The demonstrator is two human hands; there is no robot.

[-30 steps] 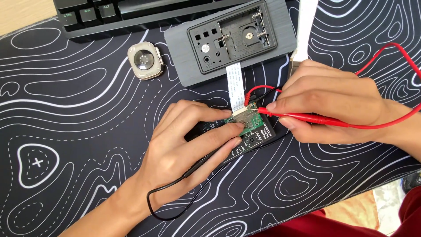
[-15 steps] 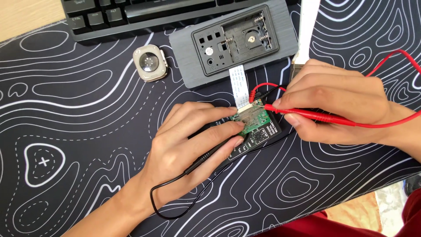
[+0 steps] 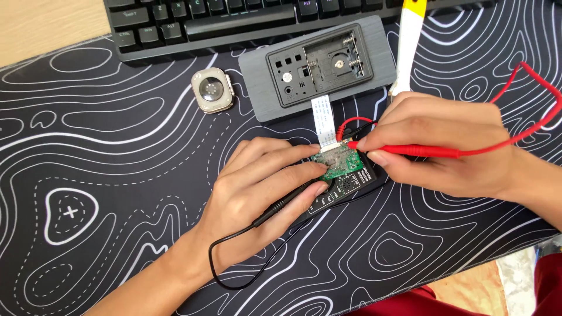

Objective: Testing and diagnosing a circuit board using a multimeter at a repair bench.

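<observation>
We hold the small green printed circuit board [image 3: 336, 162] on top of a flat black plastic module [image 3: 345, 188] near the middle of the black desk mat with white contour lines [image 3: 117, 175]. Our left hand [image 3: 257, 193] is closed on a thin black test probe [image 3: 287, 202], fingertips pressing down at the board's near edge; its black lead [image 3: 225, 275] loops back under the wrist. Our right hand [image 3: 445, 149] is pinched around a red test probe [image 3: 421, 151], tip touching the board's upper right corner beside a loop of red wire [image 3: 351, 124]. A white flat ribbon cable [image 3: 323, 120] runs from the board up to an open grey rectangular housing [image 3: 319, 67]. We judge that good contact needs both tips steady on separate pads, wrists resting on the mat, the board pinned flat so the ribbon is not strained. A beige square watch case [image 3: 212, 90] and a black keyboard [image 3: 234, 20] lie well apart from the work.
</observation>
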